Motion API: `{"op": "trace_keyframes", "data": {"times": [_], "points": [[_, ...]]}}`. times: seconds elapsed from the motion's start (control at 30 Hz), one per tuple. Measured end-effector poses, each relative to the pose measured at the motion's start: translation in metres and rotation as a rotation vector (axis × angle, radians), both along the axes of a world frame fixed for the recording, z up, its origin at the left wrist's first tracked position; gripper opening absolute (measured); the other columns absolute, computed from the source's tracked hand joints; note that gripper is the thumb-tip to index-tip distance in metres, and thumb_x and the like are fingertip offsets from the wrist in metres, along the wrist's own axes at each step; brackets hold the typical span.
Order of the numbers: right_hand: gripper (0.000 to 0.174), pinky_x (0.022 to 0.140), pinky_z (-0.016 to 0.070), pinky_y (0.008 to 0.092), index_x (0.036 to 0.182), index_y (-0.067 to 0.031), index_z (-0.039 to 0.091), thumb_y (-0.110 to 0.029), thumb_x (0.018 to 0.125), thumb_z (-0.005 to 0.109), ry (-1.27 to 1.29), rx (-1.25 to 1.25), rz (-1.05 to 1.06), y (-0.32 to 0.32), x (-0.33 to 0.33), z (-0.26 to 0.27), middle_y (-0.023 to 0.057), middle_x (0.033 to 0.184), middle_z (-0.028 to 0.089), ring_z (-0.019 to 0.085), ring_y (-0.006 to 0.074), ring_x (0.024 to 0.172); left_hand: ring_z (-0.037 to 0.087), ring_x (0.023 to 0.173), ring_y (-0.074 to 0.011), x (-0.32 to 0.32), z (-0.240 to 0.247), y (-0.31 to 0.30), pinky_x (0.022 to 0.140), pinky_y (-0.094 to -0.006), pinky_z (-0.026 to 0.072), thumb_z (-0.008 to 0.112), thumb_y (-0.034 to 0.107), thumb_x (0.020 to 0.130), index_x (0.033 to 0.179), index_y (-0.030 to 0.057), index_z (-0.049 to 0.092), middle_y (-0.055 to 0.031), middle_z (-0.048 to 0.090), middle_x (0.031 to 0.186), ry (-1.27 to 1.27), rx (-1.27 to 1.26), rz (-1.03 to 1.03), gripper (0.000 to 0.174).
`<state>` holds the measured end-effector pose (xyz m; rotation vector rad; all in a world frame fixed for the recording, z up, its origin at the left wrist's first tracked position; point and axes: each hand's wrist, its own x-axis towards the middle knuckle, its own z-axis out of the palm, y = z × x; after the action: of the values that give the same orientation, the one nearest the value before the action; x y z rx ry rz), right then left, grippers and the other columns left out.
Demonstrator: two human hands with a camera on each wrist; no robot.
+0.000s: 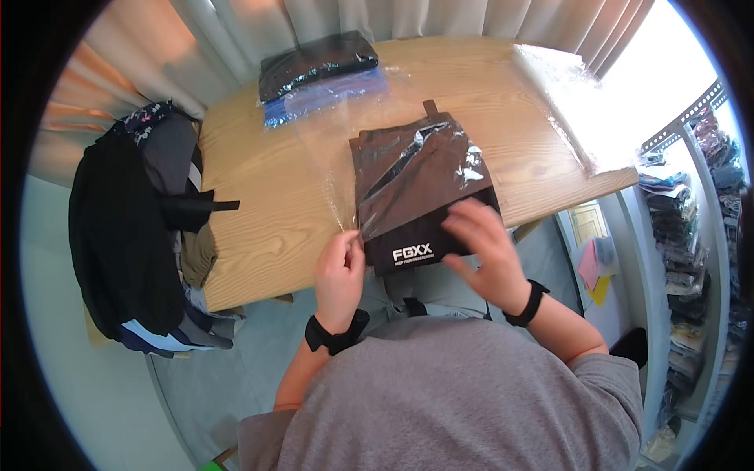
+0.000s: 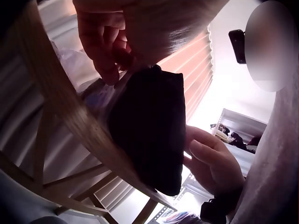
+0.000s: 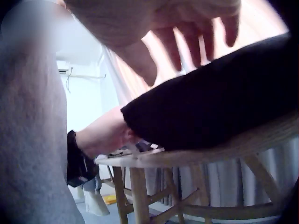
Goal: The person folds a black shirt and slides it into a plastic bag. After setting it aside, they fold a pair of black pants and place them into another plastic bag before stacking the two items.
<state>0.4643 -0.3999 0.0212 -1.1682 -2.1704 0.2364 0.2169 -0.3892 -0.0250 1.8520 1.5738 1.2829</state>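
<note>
A folded dark garment [image 1: 385, 252] with white FGXX lettering lies at the table's near edge, its lettered end overhanging. Over its far part is a clear plastic bag [image 1: 404, 177], shiny and creased, with loose film spreading to the left. My left hand [image 1: 340, 271] pinches the bag's edge at the garment's near left side; the left wrist view shows its thumb and fingers closed together there. Just above the garment's right side hovers my right hand [image 1: 491, 247], fingers spread and holding nothing. In the right wrist view its fingertips hang close over the dark cloth [image 3: 224, 98].
Black packages in clear and blue film [image 1: 318, 71] sit at the back of the wooden table [image 1: 267, 228]. A pile of dark clothes [image 1: 118, 228] stands along its left side. Clear plastic sheets or bags [image 1: 561, 98] lie at the right. Shelves of packed goods [image 1: 683, 235] stand beyond.
</note>
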Motion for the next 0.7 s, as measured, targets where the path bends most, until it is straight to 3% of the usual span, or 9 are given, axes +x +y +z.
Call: {"op": "trace_keyframes", "data": {"times": [0.03, 0.07, 0.13, 0.23, 0.6, 0.63, 0.7], "points": [[0.06, 0.103, 0.0356, 0.045, 0.127, -0.0073, 0.051, -0.013, 0.071, 0.072, -0.102, -0.029, 0.169, -0.002, -0.007, -0.005, 0.0124, 0.131, 0.049, 0.044, 0.0299, 0.125, 0.054, 0.061, -0.018, 0.001, 0.0, 0.0, 0.057, -0.0302, 0.0442, 0.06, 0.001, 0.084, 0.1, 0.0004, 0.059, -0.0099, 0.057, 0.074, -0.002, -0.002, 0.002, 0.015], [0.06, 0.104, 0.0337, 0.0469, 0.131, -0.0155, 0.049, -0.01, 0.075, 0.069, -0.186, -0.071, 0.196, -0.006, -0.022, -0.005, 0.0117, 0.132, 0.048, 0.043, 0.0299, 0.126, 0.053, 0.061, -0.0181, 0.003, 0.0, -0.001, 0.057, -0.03, 0.044, 0.06, 0.001, 0.085, 0.1, 0.0006, 0.06, -0.01, 0.057, 0.074, -0.004, -0.003, 0.003, 0.015], [0.054, 0.104, 0.0324, 0.0498, 0.131, -0.0236, 0.05, -0.008, 0.08, 0.062, -0.373, 0.051, 0.127, 0.001, -0.038, -0.021, 0.0122, 0.133, 0.047, 0.042, 0.0315, 0.127, 0.054, 0.062, -0.0189, 0.007, 0.0, -0.003, 0.057, -0.0304, 0.0447, 0.06, 0.002, 0.085, 0.1, 0.0006, 0.06, -0.0104, 0.058, 0.075, -0.012, -0.01, 0.014, 0.015], [0.056, 0.102, 0.0319, 0.053, 0.134, -0.0272, 0.046, -0.006, 0.083, 0.055, -0.305, 0.038, 0.044, 0.01, -0.054, -0.037, 0.0141, 0.135, 0.045, 0.041, 0.0347, 0.127, 0.057, 0.064, -0.0208, 0.008, -0.001, -0.004, 0.059, -0.0316, 0.0462, 0.06, 0.002, 0.086, 0.1, 0.0006, 0.06, -0.0115, 0.06, 0.078, -0.019, 0.019, 0.044, 0.015], [0.057, 0.101, 0.0324, 0.0557, 0.137, -0.0204, 0.044, -0.002, 0.084, 0.051, -0.223, -0.011, -0.234, 0.04, -0.086, -0.052, 0.0202, 0.134, 0.043, 0.04, 0.0398, 0.125, 0.06, 0.064, -0.0279, 0.012, -0.004, 0.007, 0.058, -0.0357, 0.048, 0.061, 0.001, 0.082, 0.095, 0.0008, 0.06, -0.0148, 0.062, 0.079, 0.117, 0.161, 0.09, 0.013], [0.051, 0.099, 0.0347, 0.0572, 0.134, -0.0187, 0.046, -0.011, 0.084, 0.055, -0.248, 0.045, -0.244, 0.041, -0.087, -0.053, 0.0214, 0.13, 0.045, 0.042, 0.039, 0.124, 0.059, 0.063, -0.0282, 0.012, -0.004, 0.007, 0.057, -0.036, 0.0477, 0.061, 0.001, 0.081, 0.094, 0.001, 0.06, -0.0147, 0.062, 0.077, 0.138, 0.172, 0.089, 0.013], [0.051, 0.098, 0.035, 0.0571, 0.134, -0.018, 0.046, -0.011, 0.084, 0.055, -0.247, 0.042, -0.258, 0.044, -0.09, -0.052, 0.0213, 0.13, 0.046, 0.042, 0.0389, 0.124, 0.059, 0.062, -0.0284, 0.013, -0.006, 0.009, 0.056, -0.0364, 0.0474, 0.061, 0.0, 0.081, 0.093, 0.0012, 0.06, -0.0146, 0.061, 0.076, 0.161, 0.181, 0.084, 0.012]]}}
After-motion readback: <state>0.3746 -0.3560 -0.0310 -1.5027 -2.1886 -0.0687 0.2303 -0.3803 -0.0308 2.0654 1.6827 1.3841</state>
